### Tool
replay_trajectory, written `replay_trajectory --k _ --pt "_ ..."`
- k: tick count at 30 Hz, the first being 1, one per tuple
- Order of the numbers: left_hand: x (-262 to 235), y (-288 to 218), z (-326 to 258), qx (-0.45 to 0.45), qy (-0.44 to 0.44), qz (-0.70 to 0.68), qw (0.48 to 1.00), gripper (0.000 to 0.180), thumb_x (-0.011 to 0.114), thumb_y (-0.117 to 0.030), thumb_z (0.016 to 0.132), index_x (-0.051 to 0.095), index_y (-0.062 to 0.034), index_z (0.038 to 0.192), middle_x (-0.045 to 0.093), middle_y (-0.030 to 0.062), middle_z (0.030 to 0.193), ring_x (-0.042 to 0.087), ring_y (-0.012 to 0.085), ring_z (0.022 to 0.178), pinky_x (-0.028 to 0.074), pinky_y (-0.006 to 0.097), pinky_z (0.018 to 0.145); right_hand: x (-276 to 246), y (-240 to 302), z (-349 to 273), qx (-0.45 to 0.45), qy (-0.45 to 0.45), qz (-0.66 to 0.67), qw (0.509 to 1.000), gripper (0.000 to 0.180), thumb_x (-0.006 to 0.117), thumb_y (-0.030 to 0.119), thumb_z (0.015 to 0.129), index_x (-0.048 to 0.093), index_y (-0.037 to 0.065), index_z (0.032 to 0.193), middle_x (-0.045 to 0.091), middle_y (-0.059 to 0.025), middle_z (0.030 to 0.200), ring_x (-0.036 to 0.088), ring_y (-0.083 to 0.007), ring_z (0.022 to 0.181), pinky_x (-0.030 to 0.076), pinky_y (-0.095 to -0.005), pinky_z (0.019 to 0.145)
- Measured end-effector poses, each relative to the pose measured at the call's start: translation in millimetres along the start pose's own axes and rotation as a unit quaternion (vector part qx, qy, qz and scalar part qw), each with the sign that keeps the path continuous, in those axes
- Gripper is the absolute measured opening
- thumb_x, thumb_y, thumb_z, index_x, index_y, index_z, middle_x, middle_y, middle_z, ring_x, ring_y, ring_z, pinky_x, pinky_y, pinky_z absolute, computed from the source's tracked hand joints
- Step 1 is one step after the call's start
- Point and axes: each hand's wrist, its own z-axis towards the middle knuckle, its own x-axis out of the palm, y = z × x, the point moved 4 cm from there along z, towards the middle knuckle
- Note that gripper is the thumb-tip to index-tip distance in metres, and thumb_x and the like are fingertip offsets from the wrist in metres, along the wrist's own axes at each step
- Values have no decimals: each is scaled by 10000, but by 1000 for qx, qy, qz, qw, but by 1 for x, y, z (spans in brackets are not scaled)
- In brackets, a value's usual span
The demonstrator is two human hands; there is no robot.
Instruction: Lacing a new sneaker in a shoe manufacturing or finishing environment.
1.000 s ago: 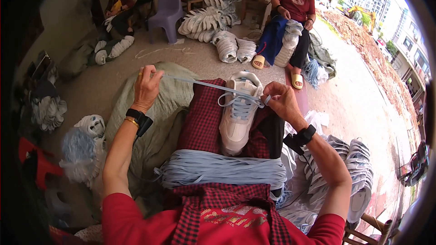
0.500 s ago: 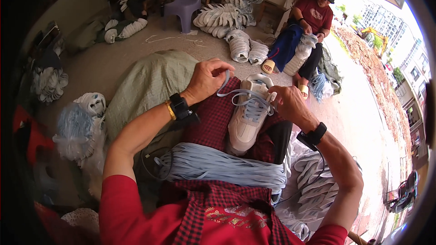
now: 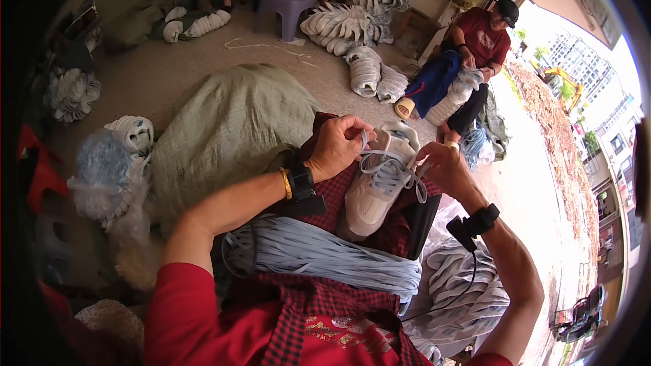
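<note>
Mid-lacing here: left hand [image 3: 337,148] pinches the pale blue lace [image 3: 384,166] above the white sneaker [image 3: 376,186] on the lap (right hand [image 3: 442,166] grips the other end), next probably threading another eyelet.

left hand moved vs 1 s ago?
Yes. The left hand came in from the green sack side to the white sneaker, pinching its blue lace.

big grey-green sack [image 3: 230,129] on floor, clear plastic bags [image 3: 102,176] beside it.
</note>
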Motion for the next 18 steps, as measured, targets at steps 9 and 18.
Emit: replay_trajectory --k 9,18 --pt "16 0 4 156 -12 142 977 71 689 -22 870 649 20 911 713 77 806 682 83 742 541 243 643 -1 8 2 18 4 1 1000 345 784 120 762 573 41 1024 634 -25 700 582 -82 633 447 -280 560" --pt "27 -6 14 125 75 183 972 139 665 29 850 645 9 986 647 36 745 618 59 679 516 233 615 -1 1 5 37 76 21 996 459 742 -1 743 529 79 1141 591 5 691 555 -86 638 435 -266 570"
